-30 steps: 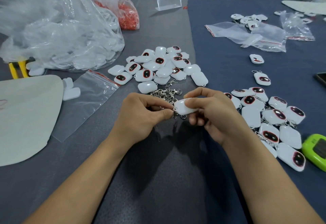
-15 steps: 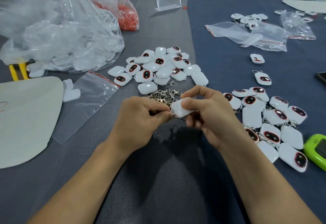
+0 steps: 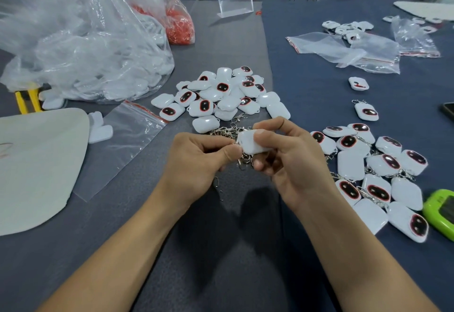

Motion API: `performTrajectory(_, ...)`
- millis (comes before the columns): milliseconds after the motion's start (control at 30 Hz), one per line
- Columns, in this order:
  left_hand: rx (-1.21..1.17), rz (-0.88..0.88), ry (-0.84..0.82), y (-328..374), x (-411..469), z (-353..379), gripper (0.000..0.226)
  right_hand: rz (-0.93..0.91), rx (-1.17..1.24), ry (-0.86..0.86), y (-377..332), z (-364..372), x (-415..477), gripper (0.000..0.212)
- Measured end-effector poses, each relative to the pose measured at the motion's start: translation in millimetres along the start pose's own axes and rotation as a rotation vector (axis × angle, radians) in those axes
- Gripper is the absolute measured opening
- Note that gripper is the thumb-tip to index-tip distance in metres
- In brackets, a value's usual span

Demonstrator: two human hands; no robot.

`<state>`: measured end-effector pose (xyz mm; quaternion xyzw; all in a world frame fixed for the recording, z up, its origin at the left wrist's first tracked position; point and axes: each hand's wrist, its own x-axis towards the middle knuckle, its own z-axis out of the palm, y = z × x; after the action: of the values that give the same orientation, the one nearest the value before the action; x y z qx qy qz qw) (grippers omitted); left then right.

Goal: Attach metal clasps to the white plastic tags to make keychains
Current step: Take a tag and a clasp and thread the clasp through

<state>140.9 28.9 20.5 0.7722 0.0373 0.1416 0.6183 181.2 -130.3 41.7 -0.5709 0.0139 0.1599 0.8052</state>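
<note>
My right hand (image 3: pixel 292 161) grips a white plastic tag (image 3: pixel 249 143) between thumb and fingers, above the table's middle. My left hand (image 3: pixel 196 164) pinches a metal clasp (image 3: pixel 245 159) at the tag's left corner; its ring hangs just below. A small heap of loose metal clasps (image 3: pixel 228 129) lies right behind my hands. Beyond it is a pile of bare white tags (image 3: pixel 221 95), some with red-rimmed dark faces. To the right lies a group of tags with clasps on them (image 3: pixel 378 171).
A large clear bag of white tags (image 3: pixel 81 41) and a bag of red parts (image 3: pixel 179 26) fill the back left. An empty zip bag (image 3: pixel 122 144) and a pale sheet (image 3: pixel 36 164) lie left. A green device (image 3: pixel 442 213) sits at the right edge; more zip bags (image 3: pixel 348 48) at back right.
Both hands have lifted slightly and the tag has tilted in my right hand. The clasp stays pinched at the tag's corner.
</note>
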Motion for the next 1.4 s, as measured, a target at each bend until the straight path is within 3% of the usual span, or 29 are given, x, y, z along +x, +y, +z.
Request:
performTrajectory(133,0.467,0.348,0.035,1.4,-4.0,-4.8,0.006,-0.242,-0.199,0.012,4.7,2.4,-3.1,0.014)
performTrajectory(200,0.744,0.538,0.054,0.3,-5.4,-6.7,0.016,-0.332,-0.292,0.007,7.8,6.8,-6.2,0.013)
performTrajectory(267,0.796,0.582,0.097,-0.3,-5.3,-7.3,0.013,-0.329,-0.285,0.009,8.9,10.3,-6.7,0.015)
performTrajectory(367,0.458,0.306,0.14,0.9,-6.2,-3.2,0.007,-0.167,-0.078,0.029,5.2,9.0,-1.7,0.016)
performTrajectory(467,0.12,0.047,0.065,-2.4,-3.3,2.5,0.008,-0.001,0.046,0.035,3.5,6.3,1.8,0.013)
performTrajectory(700,-0.117,0.032,-0.043,0.0,-1.4,4.6,0.016,0.117,0.168,0.038,2.8,3.2,5.0,0.01)
performTrajectory(800,0.137,0.162,-0.027,-1.9,-2.7,1.9,0.008,0.065,0.06,0.064,2.5,1.4,5.0,0.011)
performTrajectory(933,0.678,0.392,-0.005,-2.9,-5.3,-0.7,0.016,-0.256,-0.257,0.082,7.4,4.3,-0.7,0.018)
performTrajectory(1000,0.817,0.495,-0.016,-2.8,-4.7,-3.5,0.014,-0.408,-0.445,0.077,13.1,8.3,-5.0,0.02)
performTrajectory(1067,0.848,0.54,-0.021,-4.7,-5.1,-5.8,0.012,-0.445,-0.512,0.075,15.6,11.4,-6.8,0.02)
performTrajectory(1133,0.71,0.431,0.027,-4.2,-5.1,-5.1,0.006,-0.34,-0.337,0.088,12.6,10.7,-3.2,0.018)
performTrajectory(1267,0.171,0.022,0.022,-4.6,-1.4,1.3,0.012,-0.006,0.048,0.096,5.8,6.5,4.1,0.015)
performTrajectory(1400,-0.037,-0.068,-0.021,1.1,-0.8,4.8,0.019,0.059,0.112,0.08,6.5,4.7,6.5,0.013)
